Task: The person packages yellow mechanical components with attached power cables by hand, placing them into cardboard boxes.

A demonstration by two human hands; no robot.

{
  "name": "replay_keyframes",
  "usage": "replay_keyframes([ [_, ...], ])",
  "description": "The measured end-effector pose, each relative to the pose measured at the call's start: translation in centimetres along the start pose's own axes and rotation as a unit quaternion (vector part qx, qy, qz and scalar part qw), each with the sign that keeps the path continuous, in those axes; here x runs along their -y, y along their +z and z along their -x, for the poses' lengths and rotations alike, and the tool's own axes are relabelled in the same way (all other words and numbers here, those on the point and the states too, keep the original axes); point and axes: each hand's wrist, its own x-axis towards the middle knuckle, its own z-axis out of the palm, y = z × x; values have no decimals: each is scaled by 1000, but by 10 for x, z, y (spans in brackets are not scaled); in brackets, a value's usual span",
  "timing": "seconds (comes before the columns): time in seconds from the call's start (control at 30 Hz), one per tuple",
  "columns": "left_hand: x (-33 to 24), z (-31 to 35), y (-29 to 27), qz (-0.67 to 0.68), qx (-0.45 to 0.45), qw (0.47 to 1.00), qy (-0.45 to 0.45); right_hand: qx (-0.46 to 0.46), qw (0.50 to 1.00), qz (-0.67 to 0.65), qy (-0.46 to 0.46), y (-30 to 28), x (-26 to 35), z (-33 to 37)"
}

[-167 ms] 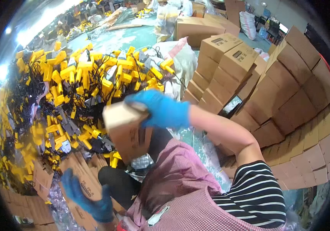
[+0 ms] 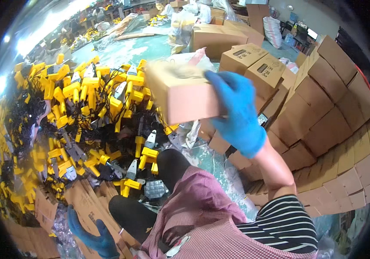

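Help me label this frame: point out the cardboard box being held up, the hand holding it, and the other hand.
cardboard box [image 2: 180, 93], head view, middle of its front face
right hand [image 2: 237, 112], head view, back of the blue glove
left hand [image 2: 92, 235], head view, back of the blue glove

The right hand [image 2: 237, 112] has lifted the small cardboard box [image 2: 180, 93] higher and carried it to the right, toward the stack of brown cartons [image 2: 323, 112]. A moment ago the box hung lower, in front of the person's knee; now it is above the pile of yellow tools [image 2: 94, 103], and its side looks blurred. The left hand [image 2: 92, 235] has moved a little on the flat cardboard [image 2: 85, 207] on the floor.
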Motion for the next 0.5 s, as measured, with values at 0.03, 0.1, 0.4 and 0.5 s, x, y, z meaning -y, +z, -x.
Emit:
replay_keyframes([
  [0.03,7,0,6,-1,-8,1000,5,-36,998,43,-2,-5,-16,3],
  [0.1,13,13,32,31,-4,999,-28,-99,985,136,26,-11,-42,16],
  [0.4,54,36,91,45,39,996,-70,-148,931,286,171,11,-226,62],
  [0.5,105,64,98,87,-13,979,-184,-126,940,273,158,35,-274,60],
])
